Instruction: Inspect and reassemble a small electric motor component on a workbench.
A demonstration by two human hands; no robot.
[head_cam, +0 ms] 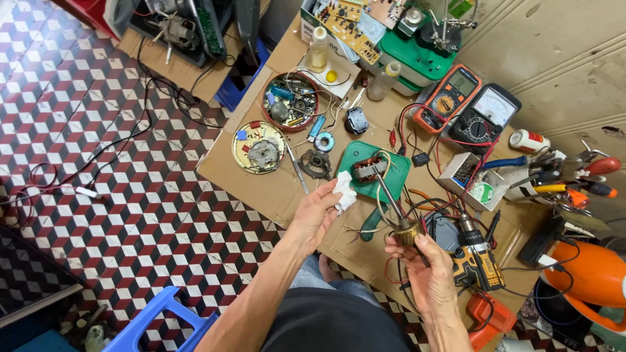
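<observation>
A blue plastic stool is showing at the bottom left, on the red, black and white tiled floor. Further right, a cardboard sheet is covering the work surface, and a round metal plate is lying on it just below a red-rimmed bowl of small parts.

The left hand is reaching up from the bottom centre, its fingers curling closed around a crumpled white cloth and pinching it near the top end of a motor rotor. The motor rotor is hanging in the air between the two hands, tilted, above a green lid lying on the cardboard. Its wound part is sitting at the upper left and its thin shaft is running down to a brass-coloured end.

The right hand is gripping that brass-coloured end, thumb and fingers closing around it.

Right of that hand, a yellow and black drill is lying on the cardboard. Higher up, an orange multimeter and a black meter are sitting side by side, with pliers further right.
</observation>
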